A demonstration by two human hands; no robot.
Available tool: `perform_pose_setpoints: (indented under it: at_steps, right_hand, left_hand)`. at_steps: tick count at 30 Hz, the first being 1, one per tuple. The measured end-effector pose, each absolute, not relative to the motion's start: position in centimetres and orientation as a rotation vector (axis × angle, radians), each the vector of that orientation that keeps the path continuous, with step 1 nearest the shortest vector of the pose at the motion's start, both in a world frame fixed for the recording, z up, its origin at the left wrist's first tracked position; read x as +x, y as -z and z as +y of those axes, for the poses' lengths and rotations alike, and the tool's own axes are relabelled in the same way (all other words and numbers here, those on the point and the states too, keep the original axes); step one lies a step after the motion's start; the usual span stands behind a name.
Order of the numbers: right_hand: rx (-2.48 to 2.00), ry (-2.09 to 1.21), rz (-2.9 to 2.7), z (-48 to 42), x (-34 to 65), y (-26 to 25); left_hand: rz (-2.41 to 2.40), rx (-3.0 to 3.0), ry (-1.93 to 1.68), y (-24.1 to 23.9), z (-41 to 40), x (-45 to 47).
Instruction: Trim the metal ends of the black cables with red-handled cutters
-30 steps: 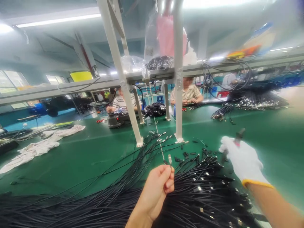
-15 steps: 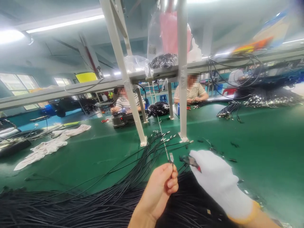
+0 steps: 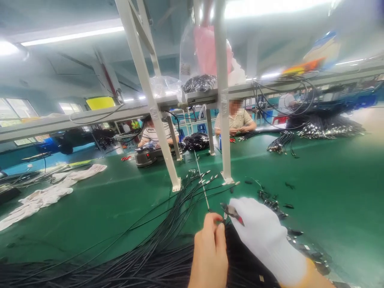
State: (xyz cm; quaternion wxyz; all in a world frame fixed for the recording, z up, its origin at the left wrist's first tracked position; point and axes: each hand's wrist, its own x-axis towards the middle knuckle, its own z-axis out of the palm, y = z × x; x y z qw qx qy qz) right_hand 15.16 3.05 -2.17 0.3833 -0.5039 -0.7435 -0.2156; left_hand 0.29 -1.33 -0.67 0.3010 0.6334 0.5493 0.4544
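My bare left hand [image 3: 211, 248] pinches the end of a black cable, its small metal USB connector [image 3: 225, 216] partly hidden by the fingertips. Just right of it, my right hand [image 3: 258, 230], in a white glove, is closed round small cutting pliers [image 3: 233, 212] with a bit of red handle showing. The pliers' dark jaws are right at the connector; whether they touch it I cannot tell. Below and to the left spreads a thick bundle of black cables [image 3: 162, 228], several metal-tipped ends pointing toward the rack's feet. A thin metal rod [image 3: 202, 184] lies behind my left hand.
White rack posts [image 3: 225, 140] stand on the green table [image 3: 126, 176] ahead. Black scraps [image 3: 271, 204] are strewn at right. White cloth gloves [image 3: 51, 196] lie at left. Two co-workers [image 3: 235, 120] sit across, near a black device [image 3: 148, 156] and a coiled cable bundle [image 3: 196, 141].
My left hand has turned over, its back now facing me, and the connector has come to the pliers. My right hand has shifted slightly left. The camera view has moved a little.
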Motion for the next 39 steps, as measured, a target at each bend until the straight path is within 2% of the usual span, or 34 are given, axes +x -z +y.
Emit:
perform_pose_setpoints:
  at_steps: [4, 10, 14, 19, 22, 28, 39]
  right_hand:
    - [-1.377, 0.562, -1.953, 3.3, 14.7, 2.6]
    - [-1.575, 0.360, -2.082, 3.1, 14.5, 2.6]
    - [-1.614, 0.274, -2.125, 2.8, 14.5, 2.3]
    - [-1.701, 0.157, -2.142, 2.6, 14.2, 1.3]
    - [-1.746, 0.074, -2.141, 2.5, 14.0, 0.7]
    - [-1.795, 0.030, -2.120, 2.1, 13.9, 0.4]
    - [-1.870, 0.102, -2.108, 2.3, 13.5, -0.1]
  left_hand:
    - [1.552, 2.010, -1.313, 1.9, -1.1, -0.1]
    - [1.636, 2.338, -1.226, 2.9, -0.7, -1.3]
    - [1.594, 2.055, -1.168, 2.2, -0.8, -0.9]
    - [1.346, 1.605, -0.894, 0.8, -1.1, -0.5]
    - [1.284, 1.557, -0.847, 0.4, -1.2, -0.5]
    - [1.324, 2.161, -1.152, 1.0, -1.4, 0.1]
    - [1.589, 2.910, -1.500, 6.5, -0.3, 1.5]
